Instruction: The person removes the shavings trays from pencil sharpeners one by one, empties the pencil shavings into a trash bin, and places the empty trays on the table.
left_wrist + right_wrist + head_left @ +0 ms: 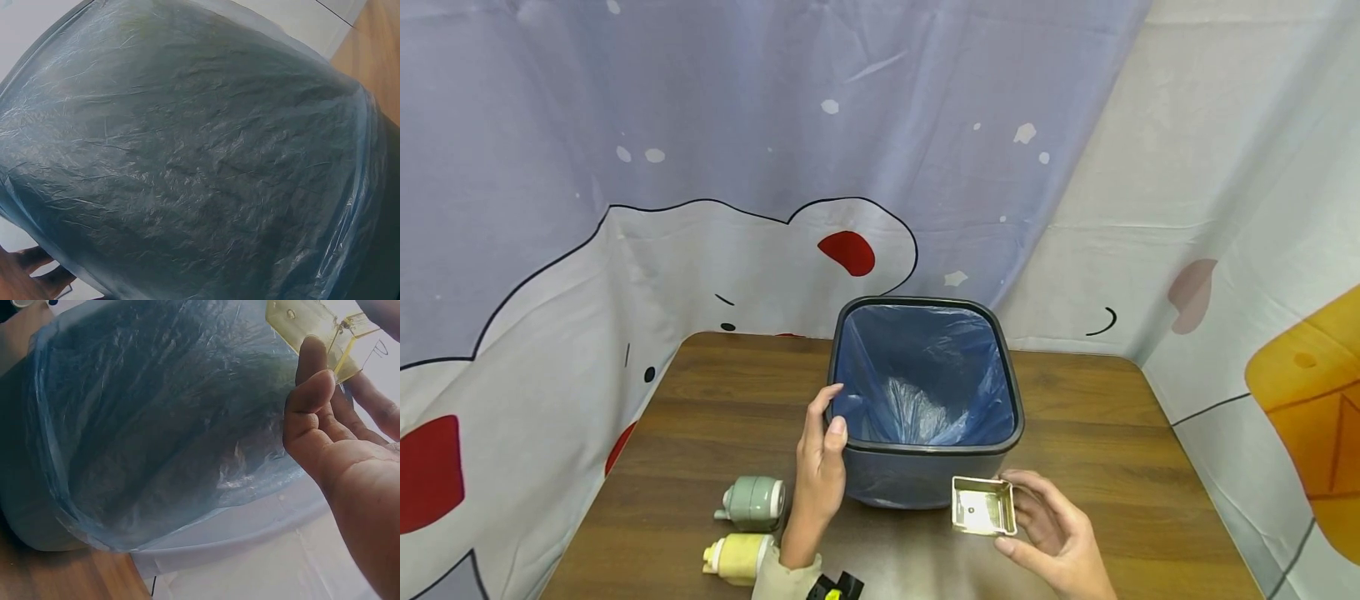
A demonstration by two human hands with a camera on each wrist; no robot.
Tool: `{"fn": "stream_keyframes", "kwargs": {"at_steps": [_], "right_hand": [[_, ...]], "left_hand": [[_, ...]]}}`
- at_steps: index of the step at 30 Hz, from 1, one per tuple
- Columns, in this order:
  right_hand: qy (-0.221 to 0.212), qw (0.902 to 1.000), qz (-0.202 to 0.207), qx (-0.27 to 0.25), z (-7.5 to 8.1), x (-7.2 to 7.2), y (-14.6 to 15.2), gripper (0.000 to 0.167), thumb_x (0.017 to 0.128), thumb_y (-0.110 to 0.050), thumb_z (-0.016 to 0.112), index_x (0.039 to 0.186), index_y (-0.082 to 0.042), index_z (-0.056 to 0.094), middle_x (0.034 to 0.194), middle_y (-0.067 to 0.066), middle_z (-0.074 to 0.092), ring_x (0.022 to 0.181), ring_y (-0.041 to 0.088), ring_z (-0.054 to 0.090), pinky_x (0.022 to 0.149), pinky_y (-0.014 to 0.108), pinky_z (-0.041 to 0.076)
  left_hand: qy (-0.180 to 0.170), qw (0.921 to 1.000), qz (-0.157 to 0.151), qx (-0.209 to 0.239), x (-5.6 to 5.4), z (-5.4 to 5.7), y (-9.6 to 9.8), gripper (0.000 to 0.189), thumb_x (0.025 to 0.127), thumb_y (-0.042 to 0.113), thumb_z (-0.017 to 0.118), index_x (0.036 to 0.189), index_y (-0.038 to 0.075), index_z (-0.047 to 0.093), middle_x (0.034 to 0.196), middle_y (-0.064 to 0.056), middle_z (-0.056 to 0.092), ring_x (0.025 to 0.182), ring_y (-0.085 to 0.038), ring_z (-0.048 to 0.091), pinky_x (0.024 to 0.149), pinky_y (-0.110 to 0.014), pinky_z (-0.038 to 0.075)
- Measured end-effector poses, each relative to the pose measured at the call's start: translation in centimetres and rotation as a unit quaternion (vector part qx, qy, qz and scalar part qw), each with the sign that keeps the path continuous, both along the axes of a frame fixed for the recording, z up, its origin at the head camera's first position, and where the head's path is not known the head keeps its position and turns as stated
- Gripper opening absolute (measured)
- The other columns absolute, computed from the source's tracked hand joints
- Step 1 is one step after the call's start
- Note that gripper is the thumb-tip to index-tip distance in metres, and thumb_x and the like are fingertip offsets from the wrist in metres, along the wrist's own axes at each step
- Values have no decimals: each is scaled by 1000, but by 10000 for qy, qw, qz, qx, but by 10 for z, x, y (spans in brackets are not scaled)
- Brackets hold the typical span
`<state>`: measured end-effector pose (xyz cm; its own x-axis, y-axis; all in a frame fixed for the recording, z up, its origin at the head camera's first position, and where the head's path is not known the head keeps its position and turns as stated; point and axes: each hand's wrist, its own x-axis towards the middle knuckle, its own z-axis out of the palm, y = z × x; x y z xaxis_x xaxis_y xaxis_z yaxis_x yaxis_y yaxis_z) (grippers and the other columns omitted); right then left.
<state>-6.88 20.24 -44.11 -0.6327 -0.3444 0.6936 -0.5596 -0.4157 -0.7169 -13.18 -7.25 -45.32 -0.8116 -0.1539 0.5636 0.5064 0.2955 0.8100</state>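
Observation:
A dark trash bin [917,479] lined with a blue plastic bag [925,392] stands upright, its wide mouth facing up. My left hand [818,475] holds the bin's near left corner, index fingertip bent at the black rim and thumb just below. To the right of the bin's front, my right hand [1048,529] pinches a small clear yellowish plastic box [983,506] between thumb and fingers, its open side towards me. In the right wrist view the see-through box [303,322] overlaps the bag's upper right edge. Bag film fills most of the left wrist view.
Left of my left forearm, a green bottle-like object [754,500] and a yellow one [741,557] lie on their sides on the wooden table [1097,433]. A printed curtain [737,125] hangs behind and beside the table. A black device [835,586] sits at my left wrist.

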Motion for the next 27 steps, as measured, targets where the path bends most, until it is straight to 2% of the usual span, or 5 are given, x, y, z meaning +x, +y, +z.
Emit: {"fn": "stream_keyframes", "kwargs": {"at_steps": [2, 10, 18, 27], "right_hand": [[-64, 10000, -14, 50, -2, 0, 0, 67, 59, 38, 49, 122, 30, 25, 125, 31, 40, 113, 32, 51, 90, 33, 45], [-260, 9994, 14, 224, -9, 1, -1, 65, 63, 37, 50, 122, 28, 26, 125, 28, 43, 113, 29, 51, 89, 33, 45], [-348, 9991, 59, 255, -12, 3, -3, 64, 66, 34, 52, 124, 27, 27, 125, 28, 44, 114, 29, 51, 89, 33, 46], [-313, 9991, 170, 222, -20, 4, -7, 63, 67, 32, 53, 123, 28, 25, 124, 29, 45, 112, 29, 52, 88, 33, 46]], "left_hand": [[31, 10000, -14, 9, -1, 0, 0, 38, 96, 18, 37, 133, 14, 42, 70, 5, 34, 59, -5, 34, 55, -26, 33], [39, 10000, 0, 23, 0, 0, 0, 39, 95, 19, 38, 134, 22, 42, 67, 6, 31, 55, -5, 30, 52, -24, 31], [19, 10000, 8, 16, 0, 0, 0, 39, 95, 19, 38, 134, 22, 42, 76, 4, 34, 60, -7, 34, 57, -27, 33], [28, 9999, -95, 58, 0, 0, 0, 38, 96, 19, 37, 135, 17, 41, 71, 5, 33, 57, -5, 31, 53, -25, 32]]}}
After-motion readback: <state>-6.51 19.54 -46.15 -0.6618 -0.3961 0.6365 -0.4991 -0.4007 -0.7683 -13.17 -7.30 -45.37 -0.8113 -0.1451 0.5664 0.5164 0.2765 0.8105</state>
